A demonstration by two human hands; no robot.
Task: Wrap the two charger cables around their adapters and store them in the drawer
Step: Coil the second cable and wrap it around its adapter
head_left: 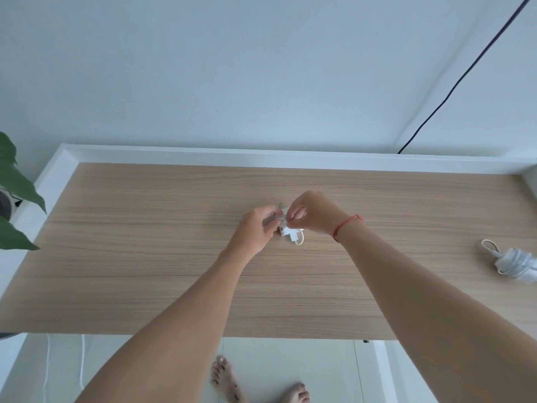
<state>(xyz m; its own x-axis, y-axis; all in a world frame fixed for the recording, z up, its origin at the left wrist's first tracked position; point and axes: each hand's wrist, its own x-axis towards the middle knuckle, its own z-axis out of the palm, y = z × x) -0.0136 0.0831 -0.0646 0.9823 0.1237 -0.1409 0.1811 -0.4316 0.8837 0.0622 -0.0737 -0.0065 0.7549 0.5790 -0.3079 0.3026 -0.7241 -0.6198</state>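
Observation:
A small white charger adapter [287,229] with its thin white cable sits between both hands over the middle of the wooden tabletop [145,242]. My left hand [255,228] grips the adapter from the left. My right hand [311,213], with a red string on the wrist, pinches the cable against the adapter from above. A short loop of cable pokes out below the adapter. A second white charger [514,264], its cable wound around the adapter, lies on the table at the far right edge.
A green plant [14,193] stands at the left edge. A black cord [465,74] runs down the wall to the back right of the table. Below the front edge are white cabinet fronts [290,362] and bare feet.

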